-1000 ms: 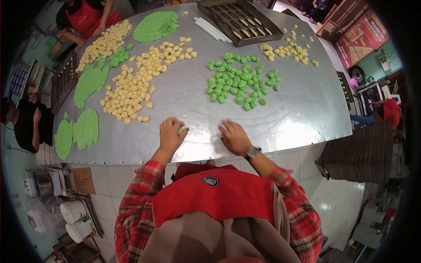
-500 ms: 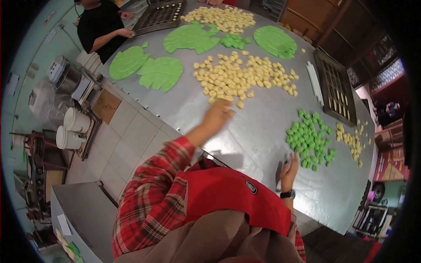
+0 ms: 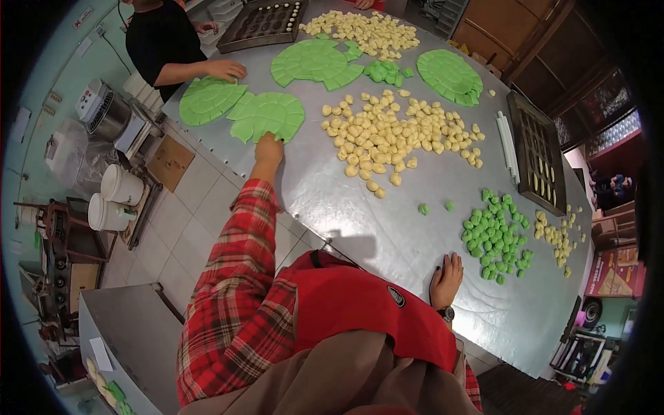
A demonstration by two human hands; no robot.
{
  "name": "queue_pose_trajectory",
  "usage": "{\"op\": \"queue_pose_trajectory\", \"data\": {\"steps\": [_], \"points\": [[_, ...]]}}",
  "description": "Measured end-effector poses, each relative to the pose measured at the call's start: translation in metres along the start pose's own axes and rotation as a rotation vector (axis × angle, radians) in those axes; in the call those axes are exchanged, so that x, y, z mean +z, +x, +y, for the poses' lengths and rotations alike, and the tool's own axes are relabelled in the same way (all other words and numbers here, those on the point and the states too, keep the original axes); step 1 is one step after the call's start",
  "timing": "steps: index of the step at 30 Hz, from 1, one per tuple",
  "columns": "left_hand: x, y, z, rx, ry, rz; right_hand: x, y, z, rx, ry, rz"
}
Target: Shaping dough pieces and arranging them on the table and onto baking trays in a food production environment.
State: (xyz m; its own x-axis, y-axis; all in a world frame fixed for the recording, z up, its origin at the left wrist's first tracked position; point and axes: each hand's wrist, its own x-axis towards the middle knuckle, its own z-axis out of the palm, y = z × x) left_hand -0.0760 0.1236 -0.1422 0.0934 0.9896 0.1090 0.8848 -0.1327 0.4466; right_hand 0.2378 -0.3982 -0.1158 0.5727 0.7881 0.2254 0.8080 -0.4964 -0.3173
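Observation:
My left hand (image 3: 268, 147) reaches far left across the steel table (image 3: 360, 214) and touches the near edge of a flat green dough sheet (image 3: 270, 115), fingers on it. My right hand (image 3: 446, 278) rests flat on the table near its front edge, holding nothing, just left of a cluster of green dough balls (image 3: 499, 236). A large pile of yellow dough balls (image 3: 394, 133) lies between the two hands. Two loose green balls (image 3: 436, 207) sit apart near the pile.
More green sheets (image 3: 207, 100) (image 3: 315, 62) (image 3: 449, 75) and a second yellow pile (image 3: 360, 29) lie farther back. Dark mould trays (image 3: 536, 155) (image 3: 266, 24) stand at right and back. Another person in black (image 3: 166, 41) presses a sheet. White buckets (image 3: 114, 197) stand on the floor.
My view has swung left. My left hand has stretched from the yellow pile's edge to the green sheet. My right hand stays flat on the table.

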Motion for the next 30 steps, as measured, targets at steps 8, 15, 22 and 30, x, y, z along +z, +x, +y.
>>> {"op": "queue_pose_trajectory", "data": {"steps": [8,15,22,30], "points": [[-0.037,-0.132,-0.005,-0.415,-1.047,-0.583,0.0,-0.006,0.012,-0.008,0.06,0.059],[-0.051,-0.251,0.097,-0.362,-1.18,-0.686,0.0,0.016,-0.039,-0.228,0.572,0.028],[-0.029,-0.333,0.132,-0.123,-1.06,-0.938,0.027,0.034,-0.075,0.079,1.148,-0.636],[-0.06,-0.358,0.142,0.522,-0.548,-1.084,0.025,0.049,-0.109,0.531,1.824,-0.977]]}}
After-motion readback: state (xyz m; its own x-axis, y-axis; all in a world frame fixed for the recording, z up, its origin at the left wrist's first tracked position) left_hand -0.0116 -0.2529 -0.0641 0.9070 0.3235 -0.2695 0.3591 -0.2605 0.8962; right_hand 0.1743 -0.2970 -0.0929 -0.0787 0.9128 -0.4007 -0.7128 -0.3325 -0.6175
